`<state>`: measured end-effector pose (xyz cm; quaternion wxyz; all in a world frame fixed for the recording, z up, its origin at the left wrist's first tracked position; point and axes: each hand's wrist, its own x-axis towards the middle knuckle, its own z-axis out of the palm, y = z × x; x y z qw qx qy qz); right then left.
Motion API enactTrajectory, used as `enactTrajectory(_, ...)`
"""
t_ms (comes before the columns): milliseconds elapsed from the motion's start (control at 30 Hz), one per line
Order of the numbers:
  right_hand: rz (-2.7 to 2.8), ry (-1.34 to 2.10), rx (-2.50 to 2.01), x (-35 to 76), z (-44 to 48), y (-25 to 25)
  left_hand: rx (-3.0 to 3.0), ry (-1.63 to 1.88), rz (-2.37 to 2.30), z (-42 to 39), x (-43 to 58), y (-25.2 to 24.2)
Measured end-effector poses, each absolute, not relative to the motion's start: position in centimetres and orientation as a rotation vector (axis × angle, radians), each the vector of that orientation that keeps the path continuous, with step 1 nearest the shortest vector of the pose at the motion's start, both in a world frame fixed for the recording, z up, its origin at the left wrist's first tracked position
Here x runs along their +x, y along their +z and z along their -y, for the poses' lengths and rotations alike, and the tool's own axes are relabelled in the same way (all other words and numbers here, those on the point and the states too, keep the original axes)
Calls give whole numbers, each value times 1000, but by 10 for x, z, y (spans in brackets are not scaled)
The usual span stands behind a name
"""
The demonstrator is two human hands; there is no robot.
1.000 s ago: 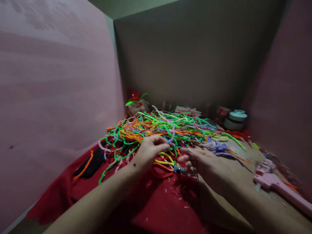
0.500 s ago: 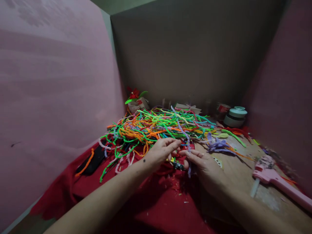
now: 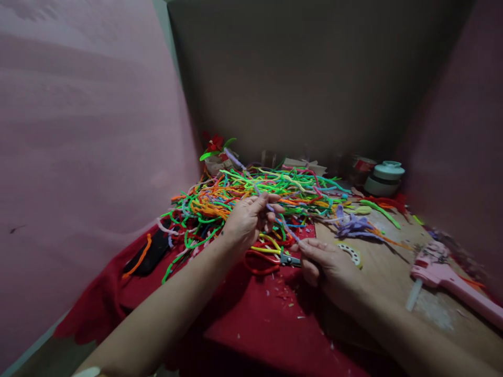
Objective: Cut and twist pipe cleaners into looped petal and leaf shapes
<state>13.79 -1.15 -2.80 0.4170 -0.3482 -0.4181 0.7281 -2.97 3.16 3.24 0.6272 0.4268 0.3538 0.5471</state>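
A tangled pile of pipe cleaners [image 3: 259, 196] in green, orange, red and other colours lies at the back of the table. My left hand [image 3: 247, 222] is closed in a pinch on a lilac pipe cleaner [image 3: 281, 222] near its upper part. That lilac pipe cleaner runs down and right to my right hand [image 3: 328, 264], which pinches its lower end. Red-handled scissors [image 3: 267, 260] lie on the red cloth [image 3: 251, 324] just under and between both hands.
A pink glue gun [image 3: 451, 283] lies at the right on the wooden table [image 3: 393, 272]. A pale green lidded tub [image 3: 383, 179] stands at the back right, and purple pieces [image 3: 353, 226] lie near it. A black object [image 3: 151, 256] rests at the left. Cardboard walls enclose the area.
Both hands have taken the lilac pipe cleaner out of the pile and drawn it taut between them. My left hand rose and my right hand moved down and right.
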Motion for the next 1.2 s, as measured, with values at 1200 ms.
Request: enactTrajectory(1200,1078,1843,-1032,139,12,-29,1177,1363,-890,-54,-80,31)
